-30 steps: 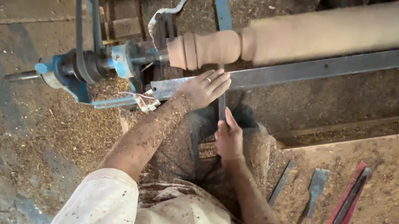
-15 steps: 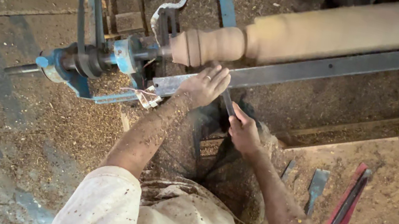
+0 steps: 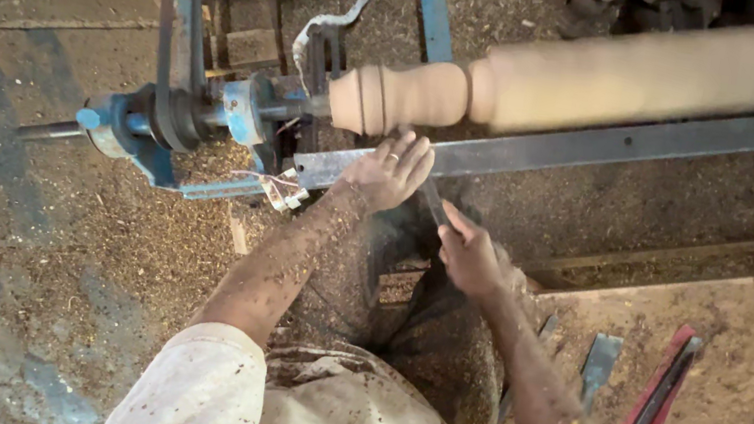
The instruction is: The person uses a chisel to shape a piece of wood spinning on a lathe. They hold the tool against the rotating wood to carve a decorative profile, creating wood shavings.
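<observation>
a: we get soft, even daylight here, no glare anywhere, and the concrete floor [image 3: 4,213] left of the wooden spindle [image 3: 610,77] reads flat and dull.

b: we see that spindle smeared along its length, its edges hazy, while the grey metal rail [image 3: 609,148] just below it stays fairly crisp.

a: below the rail we find the darkest patch, a deep shadow around the legs.

b: we'd call the left hand [image 3: 388,172] and right hand [image 3: 469,253] slightly soft. the chisels [image 3: 631,389] down right of the spindle look sharper. the lower corners blur a little.
</observation>
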